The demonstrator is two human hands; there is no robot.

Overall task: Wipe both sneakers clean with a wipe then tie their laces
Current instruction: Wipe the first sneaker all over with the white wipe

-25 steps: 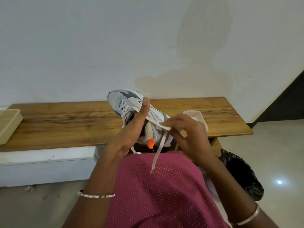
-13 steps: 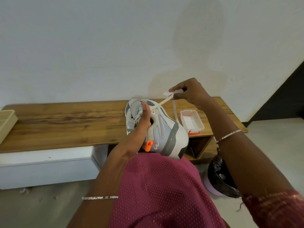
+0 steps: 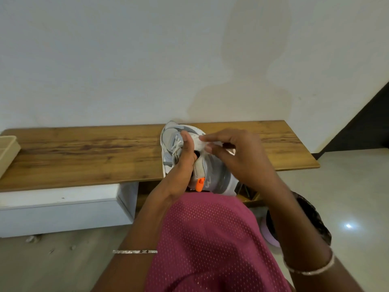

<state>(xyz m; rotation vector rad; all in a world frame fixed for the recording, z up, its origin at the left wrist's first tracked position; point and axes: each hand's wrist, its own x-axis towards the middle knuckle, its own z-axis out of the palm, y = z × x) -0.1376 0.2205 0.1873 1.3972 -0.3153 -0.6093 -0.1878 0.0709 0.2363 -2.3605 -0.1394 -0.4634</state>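
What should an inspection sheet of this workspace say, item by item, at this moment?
Surface: wooden bench against a white wall.
Job's things: one grey and white sneaker held over the bench's front edge, with its white lace being worked; second sneaker and wipe not seen.
Clutter: beige tray at the bench's left end.
Hands: left hand grips the sneaker, thumb on the lacing; right hand pinches the lace with its fingers.
Cables: nothing seen.
Surroundings: white cabinet under the bench; bin with a dark liner on the floor, right.
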